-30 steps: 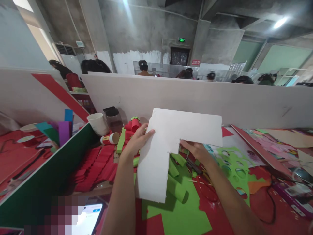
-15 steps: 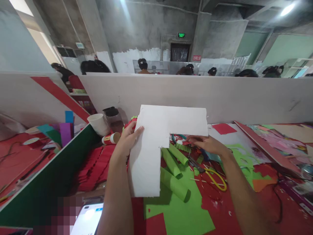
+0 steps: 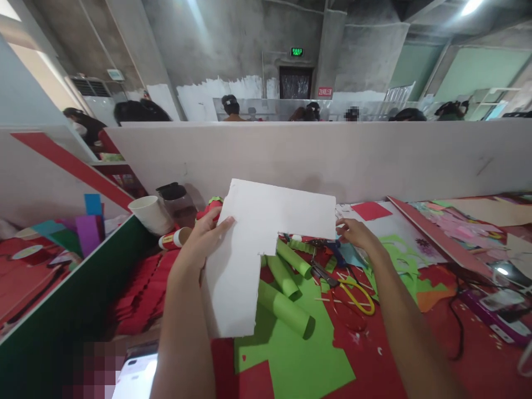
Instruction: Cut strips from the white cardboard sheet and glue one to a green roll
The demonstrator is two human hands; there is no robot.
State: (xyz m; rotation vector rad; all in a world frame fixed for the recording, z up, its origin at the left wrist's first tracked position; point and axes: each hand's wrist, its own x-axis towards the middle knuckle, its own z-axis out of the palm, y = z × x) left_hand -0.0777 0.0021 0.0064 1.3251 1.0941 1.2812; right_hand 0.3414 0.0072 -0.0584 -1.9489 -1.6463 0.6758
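Observation:
My left hand [image 3: 205, 239] grips the left edge of a white L-shaped sheet of board [image 3: 257, 244] and holds it up over the table. My right hand [image 3: 354, 231] reaches to the sheet's right edge, fingers loosely curled near the corner; whether it touches the sheet I cannot tell. Under the sheet lie several rolled green paper tubes [image 3: 286, 277] on a green sheet [image 3: 299, 354]. Scissors with yellow handles [image 3: 353, 293] lie just below my right hand.
A grey partition wall [image 3: 332, 160] runs behind the table. A white paper cup [image 3: 150, 214], a dark-lidded jar [image 3: 177, 200] and a glue stick [image 3: 172, 239] stand at the left. Red crepe strips [image 3: 145, 288], a green stencil sheet [image 3: 399, 260] and a phone [image 3: 137, 377] lie around. Other people sit beyond the wall.
My left hand has carried the white sheet leftward and slightly lower. My right hand let go of the inner notch and moved up to the sheet's right edge.

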